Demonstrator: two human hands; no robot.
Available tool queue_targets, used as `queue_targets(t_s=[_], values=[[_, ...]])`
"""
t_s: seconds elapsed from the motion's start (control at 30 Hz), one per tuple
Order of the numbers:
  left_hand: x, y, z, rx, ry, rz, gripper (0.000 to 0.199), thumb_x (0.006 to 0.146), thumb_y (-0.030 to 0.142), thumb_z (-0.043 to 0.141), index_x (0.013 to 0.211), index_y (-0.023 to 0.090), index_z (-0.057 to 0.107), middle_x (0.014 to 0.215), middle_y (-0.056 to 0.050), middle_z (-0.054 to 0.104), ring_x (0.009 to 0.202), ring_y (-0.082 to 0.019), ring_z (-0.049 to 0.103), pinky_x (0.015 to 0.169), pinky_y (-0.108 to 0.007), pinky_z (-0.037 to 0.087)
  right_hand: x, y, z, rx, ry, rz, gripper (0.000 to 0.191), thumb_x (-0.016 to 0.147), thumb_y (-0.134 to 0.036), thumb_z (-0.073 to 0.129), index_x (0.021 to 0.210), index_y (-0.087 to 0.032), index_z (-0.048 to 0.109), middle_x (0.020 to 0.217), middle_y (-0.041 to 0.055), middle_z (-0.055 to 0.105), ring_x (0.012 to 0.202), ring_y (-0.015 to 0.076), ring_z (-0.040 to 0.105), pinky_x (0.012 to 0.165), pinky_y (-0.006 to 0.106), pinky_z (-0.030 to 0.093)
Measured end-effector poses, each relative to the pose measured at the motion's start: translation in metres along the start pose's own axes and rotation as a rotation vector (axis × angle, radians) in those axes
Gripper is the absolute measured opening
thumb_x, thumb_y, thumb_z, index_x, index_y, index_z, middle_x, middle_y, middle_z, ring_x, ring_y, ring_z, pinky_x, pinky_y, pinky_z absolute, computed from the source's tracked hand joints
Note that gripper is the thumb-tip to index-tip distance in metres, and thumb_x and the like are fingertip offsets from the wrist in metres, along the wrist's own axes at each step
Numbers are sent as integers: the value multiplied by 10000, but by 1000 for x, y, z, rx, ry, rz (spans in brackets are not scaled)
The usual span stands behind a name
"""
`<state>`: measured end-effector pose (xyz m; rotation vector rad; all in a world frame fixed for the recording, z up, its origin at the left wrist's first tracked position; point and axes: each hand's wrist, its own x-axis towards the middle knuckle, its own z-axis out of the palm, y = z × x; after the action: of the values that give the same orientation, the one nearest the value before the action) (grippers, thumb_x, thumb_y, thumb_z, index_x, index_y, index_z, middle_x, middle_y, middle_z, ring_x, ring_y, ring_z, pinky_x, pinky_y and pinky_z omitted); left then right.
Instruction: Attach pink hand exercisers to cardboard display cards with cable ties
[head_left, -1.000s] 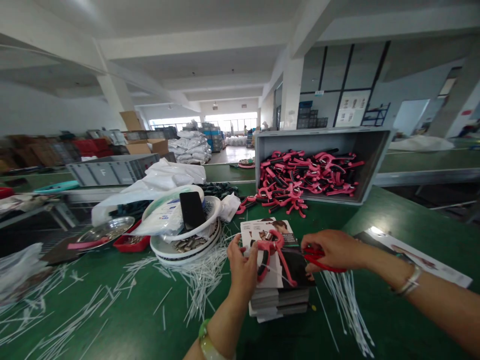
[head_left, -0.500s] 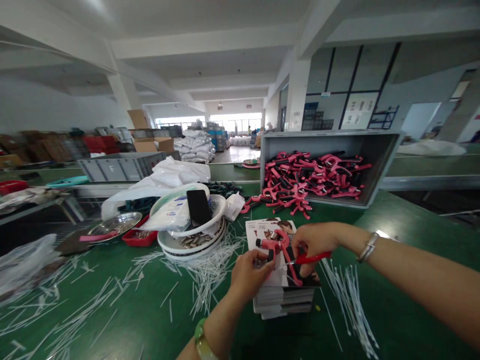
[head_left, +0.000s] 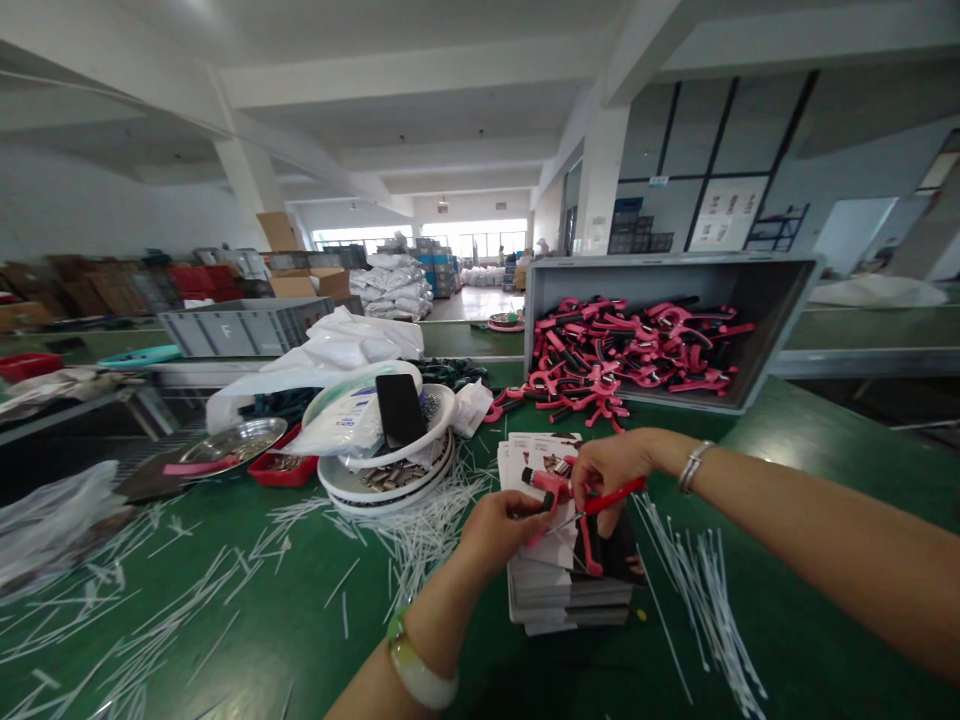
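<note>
Fingers of both hands meet at a pink clamp (head_left: 592,552), right of lower centre.
Right hand (head_left: 611,472) grips red-handled scissors (head_left: 621,494), blades slanting lower-left towards the left hand (head_left: 496,532), its hold unclear; the clamp's leg points down the card stack (head_left: 568,604).

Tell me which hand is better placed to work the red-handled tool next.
Right, I'd judge: the right hand grips the red-handled tool, its metal end by the pink clamp. The left hand is at the clamp's other side.
</note>
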<state>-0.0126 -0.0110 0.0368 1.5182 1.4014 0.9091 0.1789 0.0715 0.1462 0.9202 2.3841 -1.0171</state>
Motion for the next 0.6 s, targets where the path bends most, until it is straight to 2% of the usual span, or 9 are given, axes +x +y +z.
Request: queue_targets(t_s=[0.17,0.23,0.3,0.4,0.47,0.53,0.6], values=[[-3,3,-2,87,34,40,372,733,467,594,919,176,731,791,-37,721,700,-165,617,627,-236,452,-18,7,24,133,89,-104,373,559,-436,769,785,-155,674,563,-67,516,493,59,411,440,179,292],[-10,1,0,148,116,104,365,781,464,540,938,192,727,848,-44,721,769,-180,625,695,-259,467,-34,17,33,219,132,-60,377,572,-450,754,789,-158,655,531,-69,498,444,55,390,413,181,276],[-19,-3,4,240,240,211,353,795,456,534,977,213,715,965,-63,702,884,-209,614,796,-306,463,-53,38,43,338,262,50,398,625,-490,698,864,-179,626,520,-66,504,376,58,373,383,198,284],[-31,-8,10,346,393,324,278,780,411,590,971,249,710,1035,-68,674,969,-235,585,876,-374,441,-79,98,66,331,597,298,381,659,-504,641,883,-197,613,554,-5,560,356,100,426,387,255,344],[-38,-8,9,298,461,345,222,801,364,580,933,242,710,964,-62,688,928,-217,599,860,-372,456,-88,149,88,203,767,491,238,670,-423,605,761,-205,631,631,92,625,405,165,529,432,316,394],[-47,-10,-3,190,533,371,212,819,337,560,921,216,700,922,-62,691,902,-199,610,843,-350,473,-89,197,111,136,804,598,126,623,-349,612,659,-229,630,704,163,656,473,240,594,504,396,436],[-65,-17,-27,93,602,385,240,819,360,553,923,195,692,937,-73,687,907,-199,615,829,-328,486,-86,232,131,91,840,650,84,597,-345,600,584,-263,597,671,172,655,601,331,640,607,468,457]])
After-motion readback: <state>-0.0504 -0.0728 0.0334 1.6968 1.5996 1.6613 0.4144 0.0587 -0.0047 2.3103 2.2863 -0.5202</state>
